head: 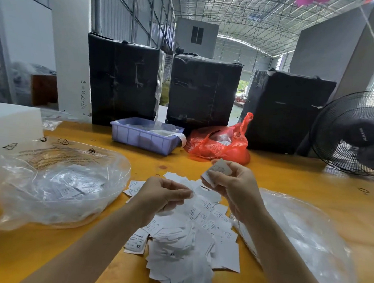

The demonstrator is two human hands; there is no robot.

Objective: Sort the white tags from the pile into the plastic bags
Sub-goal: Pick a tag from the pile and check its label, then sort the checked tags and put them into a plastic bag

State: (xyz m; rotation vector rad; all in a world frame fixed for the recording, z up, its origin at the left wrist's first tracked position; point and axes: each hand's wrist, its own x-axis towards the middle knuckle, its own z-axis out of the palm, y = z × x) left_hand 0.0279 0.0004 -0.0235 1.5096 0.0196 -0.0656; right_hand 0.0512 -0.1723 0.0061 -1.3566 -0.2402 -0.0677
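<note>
Pinching a white tag [218, 171] between thumb and curled fingers, the right hand [231, 187] holds it raised above the pile of tags [188, 240]; tag's long axis tilts, upper end toward the far right. Left hand [163, 195] hovers over the pile, fingers curled, thumb and forefinger nearly meeting; whether it grips anything, cannot tell. Clear plastic bags flank the pile: left bag [56, 183], right bag [302, 238]. All on a yellow table [289, 176]. Purple tray [144, 136] and red bag [221, 143] beyond.
</note>
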